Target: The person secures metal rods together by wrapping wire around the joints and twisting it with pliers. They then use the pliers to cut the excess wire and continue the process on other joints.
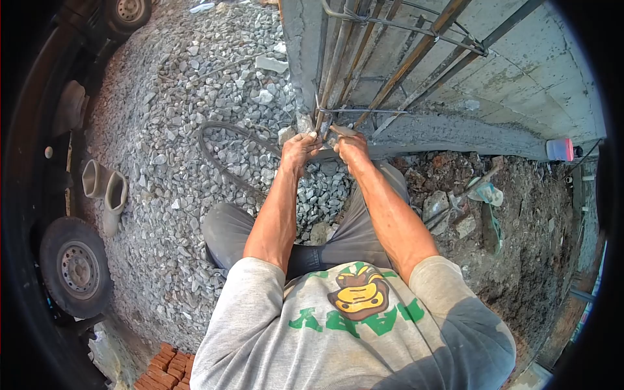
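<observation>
Both my hands are at the foot of a cage of upright steel rebar (336, 68) that rises beside a concrete wall. My left hand (300, 151) is closed in a pinch against the lower left bars. What lies between its fingertips is too small to tell. Just to its right, my right hand (351, 145) is closed near the same bars, its fingers curled around something I cannot make out. A thin steel stirrup (370, 110) crosses the bars right above both hands. Higher up, another stirrup (406, 27) rings the cage.
Grey gravel (188, 175) spreads on the left, with a loop of dark bar (211, 153) on it. Rubber boots (116, 195) stand near a vehicle wheel (78, 268). Bricks (166, 369) are stacked at bottom left. A pink-and-white container (559, 149) sits by the wall, above dark soil.
</observation>
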### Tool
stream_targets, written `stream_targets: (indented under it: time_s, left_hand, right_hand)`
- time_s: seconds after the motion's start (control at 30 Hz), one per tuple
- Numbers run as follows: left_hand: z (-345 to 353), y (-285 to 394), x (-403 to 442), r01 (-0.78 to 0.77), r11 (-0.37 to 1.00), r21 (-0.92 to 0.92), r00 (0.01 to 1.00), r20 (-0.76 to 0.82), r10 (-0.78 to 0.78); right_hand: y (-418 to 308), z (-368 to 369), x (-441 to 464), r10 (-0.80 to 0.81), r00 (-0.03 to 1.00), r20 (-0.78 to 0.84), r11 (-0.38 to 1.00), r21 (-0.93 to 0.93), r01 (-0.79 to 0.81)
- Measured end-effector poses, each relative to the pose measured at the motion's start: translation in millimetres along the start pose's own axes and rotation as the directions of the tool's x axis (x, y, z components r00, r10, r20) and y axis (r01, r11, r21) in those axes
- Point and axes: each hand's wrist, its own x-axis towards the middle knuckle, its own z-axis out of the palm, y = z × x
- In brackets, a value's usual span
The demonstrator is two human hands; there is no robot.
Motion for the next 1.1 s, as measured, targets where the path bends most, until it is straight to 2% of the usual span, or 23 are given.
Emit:
stream_targets:
  time_s: [0.03, 0.07, 0.13, 0.17, 0.2, 0.23, 0.27, 0.4, 0.5, 0.53, 0.57, 0.63, 0.7, 0.77, 0.83, 0.9, 0.93, 0.97, 1.03, 1.07, 1.1]
  left_hand:
    - [1, -6, 1, -0.013, 0.999, -0.049, 1.000, 0.020, 0.014]
    - [0, -12, 4, -0.033, 0.996, -0.081, 0.999, 0.018, 0.034]
    - [2, -11, 4, -0.036, 0.995, -0.093, 0.999, 0.023, 0.039]
    - [3, -11, 4, -0.035, 0.994, -0.106, 0.999, 0.031, 0.038]
    - [4, -8, 3, -0.038, 0.996, -0.079, 0.998, 0.040, 0.041]
    - [3, -7, 5, -0.037, 0.996, -0.081, 0.998, 0.039, 0.041]
    - [3, -7, 7, -0.067, 0.995, -0.071, 0.995, 0.071, 0.072]
    - [1, -1, 5, -0.071, 0.997, -0.041, 0.993, 0.094, 0.075]
    - [-2, -1, 8, -0.051, 0.999, 0.019, 0.994, 0.100, 0.049]
    - [-3, -2, 10, -0.051, 0.997, 0.052, 0.994, 0.104, 0.046]
    - [-4, -2, 12, -0.050, 0.997, 0.054, 0.994, 0.104, 0.044]
    - [-4, -4, 16, -0.076, 0.991, 0.112, 0.991, 0.122, 0.063]
    - [-6, -5, 17, -0.088, 0.990, 0.112, 0.988, 0.134, 0.072]
    - [-6, -4, 20, -0.103, 0.988, 0.113, 0.986, 0.143, 0.086]
    - [-6, 0, 20, -0.124, 0.970, 0.210, 0.985, 0.148, 0.094]
    - [0, 4, 21, -0.123, 0.965, 0.230, 0.988, 0.115, 0.099]
    - [3, 6, 22, -0.082, 0.970, 0.229, 0.996, 0.054, 0.071]
    - [6, 7, 22, -0.040, 0.973, 0.226, 0.999, -0.006, 0.042]
    - [12, 8, 14, -0.072, 0.979, 0.191, 0.996, -0.039, 0.081]
    - [10, 8, 11, -0.121, 0.949, 0.292, 0.988, -0.052, 0.143]
    - [8, 9, 10, -0.166, 0.905, 0.392, 0.977, -0.059, 0.204]
  right_hand:
    - [15, 4, 10, -0.186, 0.983, 0.010, 0.936, -0.302, 0.180]
    - [15, 3, 10, -0.189, 0.982, 0.012, 0.936, -0.301, 0.183]
    - [6, 0, 2, -0.380, 0.925, -0.021, 0.919, -0.124, 0.375]
    - [1, -1, -2, -0.381, 0.924, -0.019, 0.918, -0.125, 0.376]
    - [-22, -6, -15, -0.113, 0.993, 0.033, 0.993, 0.020, 0.112]
    - [-33, -9, -25, 0.156, 0.980, 0.123, 0.974, 0.145, -0.173]
    - [-26, -7, -30, 0.167, 0.977, 0.135, 0.927, 0.314, -0.202]
    - [-22, -3, -40, 0.226, 0.963, 0.147, 0.903, 0.339, -0.263]
    - [7, 12, -32, 0.099, 0.993, 0.068, 0.987, 0.124, -0.106]
    - [-20, 9, -50, 0.140, 0.990, 0.024, 0.982, 0.124, -0.142]
    - [-18, 11, -50, 0.141, 0.990, 0.024, 0.982, 0.126, -0.143]
    - [-11, 15, -48, -0.040, 0.999, 0.002, 0.989, -0.140, 0.040]
    - [-13, 18, -49, 0.013, 0.999, 0.030, 0.994, -0.106, -0.010]
    - [-23, 19, -52, -0.025, 0.999, 0.024, 0.927, -0.374, 0.032]
    - [-18, 20, -51, -0.015, 1.000, 0.012, 0.920, -0.391, 0.019]
    - [-11, 10, -46, -0.063, 0.998, 0.017, 0.973, -0.219, 0.065]
    - [-4, 10, -43, 0.057, 0.998, -0.008, 0.991, -0.118, -0.058]
    - [2, 10, -39, 0.058, 0.998, -0.010, 0.991, -0.120, -0.059]
    - [17, 13, -25, 0.036, 0.999, 0.008, 0.974, -0.222, -0.033]
    - [27, 15, -16, 0.034, 0.999, 0.008, 0.975, -0.220, -0.031]
    - [27, 15, -10, -0.139, 0.989, 0.057, 0.823, -0.549, 0.147]
